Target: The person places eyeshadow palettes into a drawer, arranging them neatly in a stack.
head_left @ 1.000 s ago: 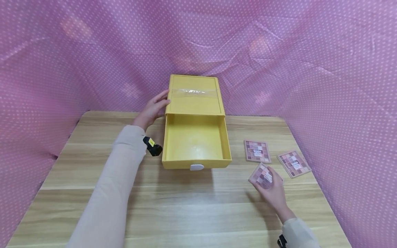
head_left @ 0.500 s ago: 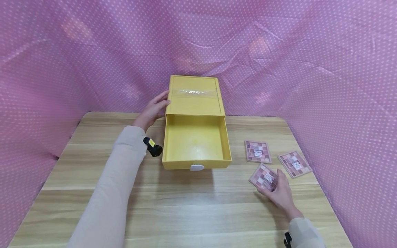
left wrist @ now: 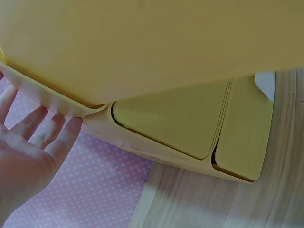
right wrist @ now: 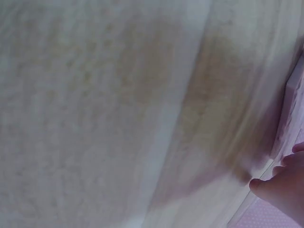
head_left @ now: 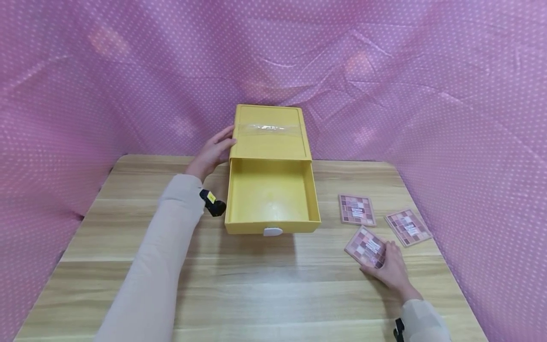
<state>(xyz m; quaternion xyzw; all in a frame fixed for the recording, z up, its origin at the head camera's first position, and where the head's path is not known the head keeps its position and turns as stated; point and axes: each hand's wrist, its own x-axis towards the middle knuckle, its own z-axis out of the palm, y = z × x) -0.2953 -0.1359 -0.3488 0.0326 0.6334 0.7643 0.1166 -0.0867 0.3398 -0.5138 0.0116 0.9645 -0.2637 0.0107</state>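
A yellow plastic drawer unit (head_left: 271,137) stands at the back middle, its top drawer (head_left: 273,227) pulled out toward me. My left hand (head_left: 210,154) rests with extended fingers (left wrist: 64,137) against the unit's left side, near the top. At the right, my right hand (head_left: 394,271) lies around the near right corner of a square checkered makeup palette (head_left: 363,244) that sits flat on the table. The right thumb (right wrist: 266,187) shows a little apart from the palette's edge in the right wrist view. Two similar palettes, one behind (head_left: 356,210) and one farther right (head_left: 408,228), lie close by.
Lower drawers (left wrist: 166,118) of the unit are closed in the left wrist view. A white pull tab (head_left: 272,232) sits on the top drawer's front. Pink dotted cloth (head_left: 171,71) surrounds the wooden table (head_left: 256,294) at the back and sides.
My right hand has drawn back to the right and toward me, from over the palette to its near corner. The palette stays nearly in place. My left hand has not moved.
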